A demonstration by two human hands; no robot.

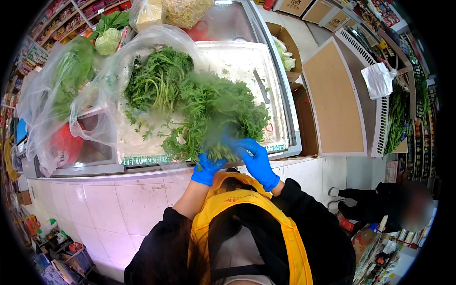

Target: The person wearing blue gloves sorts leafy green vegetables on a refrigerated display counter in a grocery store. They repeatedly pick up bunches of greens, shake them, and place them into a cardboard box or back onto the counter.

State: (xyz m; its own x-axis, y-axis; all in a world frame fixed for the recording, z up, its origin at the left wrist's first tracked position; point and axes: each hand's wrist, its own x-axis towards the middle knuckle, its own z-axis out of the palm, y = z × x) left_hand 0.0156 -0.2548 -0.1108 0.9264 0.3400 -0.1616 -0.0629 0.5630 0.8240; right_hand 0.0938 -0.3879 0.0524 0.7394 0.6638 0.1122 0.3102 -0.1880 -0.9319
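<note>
My left hand (209,169) and my right hand (257,161), both in blue gloves, hold a big bunch of leafy greens (224,103) by its cut stems, at the near edge of a white foam tray (245,53). The bunch's leaves spread away from me over the tray, partly blurred. Beside it on the left, a second bunch of the same greens (160,76) lies in an opened clear plastic bag (94,103). A knife (262,86) lies on the tray's right side, its handle towards me.
A bagged leafy vegetable (73,71), a red bag (67,144) and a pale cabbage (108,41) are at the left. Bagged sprouts (185,12) stand at the back. Cardboard boxes (304,117) adjoin the counter's right side. Another person (381,206) is at the far right.
</note>
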